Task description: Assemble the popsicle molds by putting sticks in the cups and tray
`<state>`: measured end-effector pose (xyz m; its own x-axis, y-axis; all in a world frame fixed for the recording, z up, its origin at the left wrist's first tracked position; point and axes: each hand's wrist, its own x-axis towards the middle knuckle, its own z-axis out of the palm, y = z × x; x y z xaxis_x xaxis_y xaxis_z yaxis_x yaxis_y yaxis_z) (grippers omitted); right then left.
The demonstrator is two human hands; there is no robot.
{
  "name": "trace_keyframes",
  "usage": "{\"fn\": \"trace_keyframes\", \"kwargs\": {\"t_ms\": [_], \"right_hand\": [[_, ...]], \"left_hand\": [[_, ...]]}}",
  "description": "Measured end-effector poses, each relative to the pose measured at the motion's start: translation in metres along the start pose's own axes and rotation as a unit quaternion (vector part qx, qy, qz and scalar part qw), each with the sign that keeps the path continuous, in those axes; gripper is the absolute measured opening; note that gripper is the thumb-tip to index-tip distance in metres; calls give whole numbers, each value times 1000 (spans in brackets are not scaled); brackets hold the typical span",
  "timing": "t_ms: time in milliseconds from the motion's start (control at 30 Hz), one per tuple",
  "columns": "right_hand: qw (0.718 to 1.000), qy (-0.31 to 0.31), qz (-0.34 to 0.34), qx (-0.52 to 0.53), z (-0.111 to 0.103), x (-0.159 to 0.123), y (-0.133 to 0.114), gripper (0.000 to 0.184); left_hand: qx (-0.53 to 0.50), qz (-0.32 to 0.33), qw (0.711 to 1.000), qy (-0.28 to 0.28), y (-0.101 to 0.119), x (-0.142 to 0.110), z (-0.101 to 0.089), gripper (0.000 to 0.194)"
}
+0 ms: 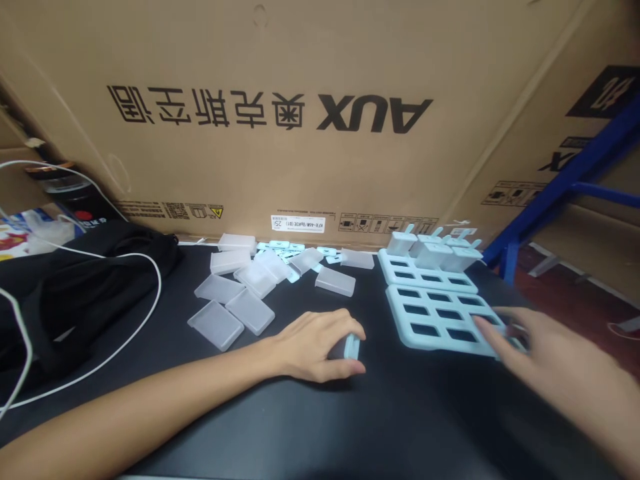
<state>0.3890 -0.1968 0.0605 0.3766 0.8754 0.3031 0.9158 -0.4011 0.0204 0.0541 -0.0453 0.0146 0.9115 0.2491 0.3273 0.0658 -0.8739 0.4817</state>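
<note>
My left hand (320,347) is closed around a small ice pop mould (352,347) with a light blue top, just above or on the black table. My right hand (545,360), slightly blurred, has its thumb and fingers around the right edge of the nearer light blue tray (405,331), which has rows of rectangular openings. Behind it lies a second light blue tray (385,268). Several clear moulds with blue stick handles (434,253) stand in that one. Left of the trays, several loose clear mould cups (216,325) lie scattered, with light blue stick lids (286,247) among them.
A large cardboard box (260,167) stands along the table's back edge. At the left are black cloth (115,287), a white cable (159,287) and a dark bottle (75,193). A blue metal frame (575,173) rises beyond the table's right edge.
</note>
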Motion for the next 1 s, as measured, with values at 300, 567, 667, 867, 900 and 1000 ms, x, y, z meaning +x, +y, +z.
{"fn": "trace_keyframes", "kwargs": {"t_ms": [300, 567, 667, 867, 900, 1000], "right_hand": [[946, -49, -275, 165, -2, 44, -126, 28], [863, 42, -291, 411, -33, 58, -137, 35], [849, 28, -306, 429, -34, 53, -137, 38], [799, -33, -387, 458, -19, 44, -150, 23], [801, -47, -398, 444, -16, 44, -153, 21], [815, -71, -409, 404, -11, 42, -157, 18]], "left_hand": [[-82, 19, 988, 129, -5, 0, 0, 45], [-121, -44, 972, 196, -8, 7, 5, 38], [-135, -67, 969, 193, -8, 7, 6, 35], [-207, -54, 957, 197, -7, 6, 10, 37], [-212, -54, 955, 202, -7, 6, 11, 38], [-214, -62, 950, 219, -9, 6, 13, 38]]}}
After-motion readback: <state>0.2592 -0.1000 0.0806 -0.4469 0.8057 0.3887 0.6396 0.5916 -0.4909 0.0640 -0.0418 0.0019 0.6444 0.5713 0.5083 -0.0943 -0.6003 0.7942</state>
